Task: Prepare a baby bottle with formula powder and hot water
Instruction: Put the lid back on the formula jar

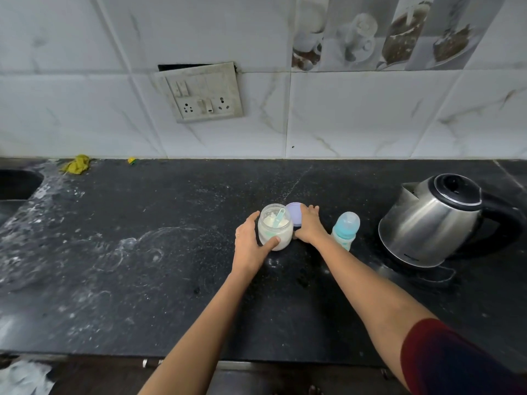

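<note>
Where the dark surface (148, 295) is meeting the tiled wall at the far left, a sink (17, 183) is showing at the frame's edge, and a crumpled yellow cloth (76, 164) is lying just beside it against the wall. Pale smears are spreading across the left half of the surface. Higher on the wall, a grimy switch plate (201, 94) is hanging slightly crooked.

Near the middle, the left hand (251, 243) is wrapping round an open jar (275, 228), with the thumb pressing on the jar's near side and the fingers curling round its left side. The jar is standing upright on the surface and is holding white formula powder, and a pale blue scoop (279, 218) is sticking up out of the powder.

Just behind and to the right of the jar, a lilac lid (293, 213) is lying flat. The right hand (310, 226) is resting over the lid's right part with the fingers reaching forward; whether it is gripping the lid cannot be told. The two hands are sitting apart, with the jar between them.

Just right of the right wrist, the baby bottle (346, 228) is standing upright, blue-green, with its teat on top. Well to the right, a steel kettle (430, 223) with a black lid and handle is standing on the surface. A dark red sleeve (456, 360) is covering the right upper arm.
</note>
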Available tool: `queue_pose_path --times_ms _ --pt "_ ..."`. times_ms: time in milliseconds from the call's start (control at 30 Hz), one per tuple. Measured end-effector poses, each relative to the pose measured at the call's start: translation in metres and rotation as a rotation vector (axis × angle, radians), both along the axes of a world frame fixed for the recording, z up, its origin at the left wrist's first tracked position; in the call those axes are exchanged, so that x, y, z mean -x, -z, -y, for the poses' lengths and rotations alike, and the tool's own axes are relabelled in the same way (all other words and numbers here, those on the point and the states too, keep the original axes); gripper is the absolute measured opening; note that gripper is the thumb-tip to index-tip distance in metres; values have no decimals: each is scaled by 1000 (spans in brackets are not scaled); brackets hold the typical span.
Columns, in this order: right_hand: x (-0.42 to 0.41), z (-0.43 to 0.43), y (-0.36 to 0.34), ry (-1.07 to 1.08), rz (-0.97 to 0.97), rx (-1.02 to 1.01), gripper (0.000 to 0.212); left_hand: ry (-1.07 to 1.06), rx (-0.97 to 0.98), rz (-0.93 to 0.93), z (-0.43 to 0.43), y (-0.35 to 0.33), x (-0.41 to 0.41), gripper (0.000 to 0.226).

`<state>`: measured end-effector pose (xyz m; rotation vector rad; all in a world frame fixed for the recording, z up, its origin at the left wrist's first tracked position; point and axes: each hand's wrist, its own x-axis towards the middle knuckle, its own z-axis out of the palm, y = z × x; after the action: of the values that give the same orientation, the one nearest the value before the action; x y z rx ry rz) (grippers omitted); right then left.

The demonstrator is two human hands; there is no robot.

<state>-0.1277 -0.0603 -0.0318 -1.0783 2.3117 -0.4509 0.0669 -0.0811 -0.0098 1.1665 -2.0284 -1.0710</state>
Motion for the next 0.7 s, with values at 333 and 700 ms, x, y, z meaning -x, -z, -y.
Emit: queue_pose_path --times_ms 333,700 --pt "-8 -1 -12 86 -160 155 52 31 1 8 6 2 0 67" --pt "-5 -11 -90 -400 -402 393 52 66 -10 1 12 2 -1 61"
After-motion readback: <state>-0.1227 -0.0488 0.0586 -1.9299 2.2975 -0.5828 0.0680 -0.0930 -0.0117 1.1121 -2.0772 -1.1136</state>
